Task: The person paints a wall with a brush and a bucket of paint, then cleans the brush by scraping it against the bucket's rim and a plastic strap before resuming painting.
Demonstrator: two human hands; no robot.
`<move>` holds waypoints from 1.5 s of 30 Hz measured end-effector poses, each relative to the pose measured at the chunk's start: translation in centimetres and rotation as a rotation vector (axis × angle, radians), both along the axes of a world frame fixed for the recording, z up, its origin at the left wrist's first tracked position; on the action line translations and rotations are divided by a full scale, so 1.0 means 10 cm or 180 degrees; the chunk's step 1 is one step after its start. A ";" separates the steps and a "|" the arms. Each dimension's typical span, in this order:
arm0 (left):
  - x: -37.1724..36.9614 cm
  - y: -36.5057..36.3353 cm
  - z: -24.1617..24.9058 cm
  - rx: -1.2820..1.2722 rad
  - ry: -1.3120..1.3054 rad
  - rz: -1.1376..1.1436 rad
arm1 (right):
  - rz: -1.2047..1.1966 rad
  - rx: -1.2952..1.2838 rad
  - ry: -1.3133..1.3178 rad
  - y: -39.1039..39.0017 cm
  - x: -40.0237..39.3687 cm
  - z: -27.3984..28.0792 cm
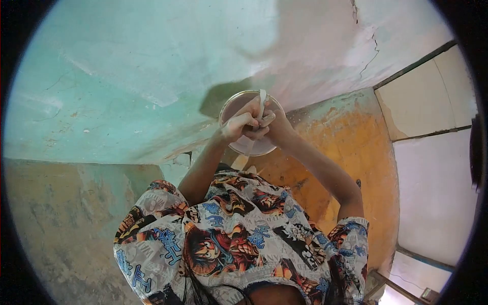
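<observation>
Green paint covers most of the wall [127,76] ahead, and the paint turns pale pink [325,46] higher up on the right, where thin cracks run through it. Lower down, the wall is orange [351,147] and patchy. White tiles [437,168] with dark lines between them fill the right edge.

Both arms reach out from a short-sleeved shirt [239,239] with bright cartoon pictures on it. The two hands meet in front of a round metal bowl [239,104] that has a shiny rim. The bowl is right behind the hands, and the hands hide its middle, so only the top and the bottom of it show. A dark shadow [223,96] of the bowl falls on the green wall just to its left.

The left hand [239,126] is curled into a loose fist, with the fingers folded in. The right hand [269,124] is pressed close against it, fingers bent too. A thin white strip [262,101] sticks up from between the two hands and crosses the top of the bowl. Both hands seem to be pinching this strip, but the fingers are bunched so tight together that I cannot tell which hand grips it harder, or whether either hand also holds the bowl
</observation>
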State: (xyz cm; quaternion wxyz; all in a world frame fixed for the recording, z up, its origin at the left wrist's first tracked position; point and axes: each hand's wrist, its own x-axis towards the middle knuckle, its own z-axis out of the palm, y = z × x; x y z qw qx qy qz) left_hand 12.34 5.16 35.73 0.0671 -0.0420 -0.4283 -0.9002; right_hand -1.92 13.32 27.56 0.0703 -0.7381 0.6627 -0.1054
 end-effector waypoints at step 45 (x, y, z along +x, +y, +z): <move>-0.04 0.02 -0.40 0.0318 -0.0593 -0.0107 | -0.2464 -0.0940 -0.0729 1.58 0.32 0.83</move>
